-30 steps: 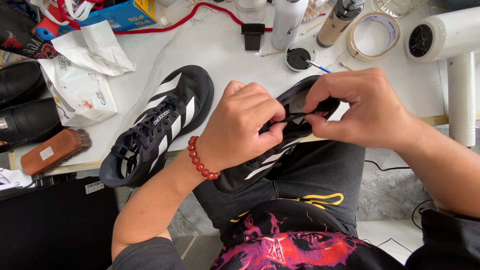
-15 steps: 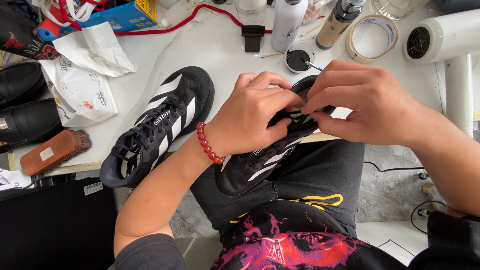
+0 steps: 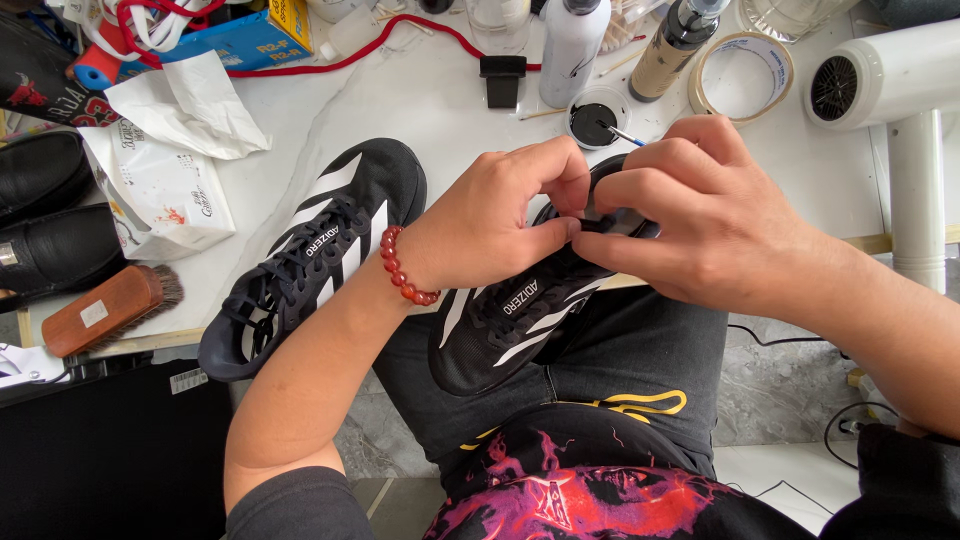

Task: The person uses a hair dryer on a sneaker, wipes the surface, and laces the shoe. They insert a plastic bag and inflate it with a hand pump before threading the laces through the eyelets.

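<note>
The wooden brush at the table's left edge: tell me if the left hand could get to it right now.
Probably, but not freely: the left hand is pinching the shoe on the lap with the right hand, and the other shoe lies between it and the wooden brush.

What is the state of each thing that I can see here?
Black striped sneaker on lap: held, both hands at its toe.
Left hand: fingers pinched on this sneaker.
Right hand: fingers pinched on it too.
Second black striped sneaker: lying laced on the white table.
Small round black dish: open.
</note>
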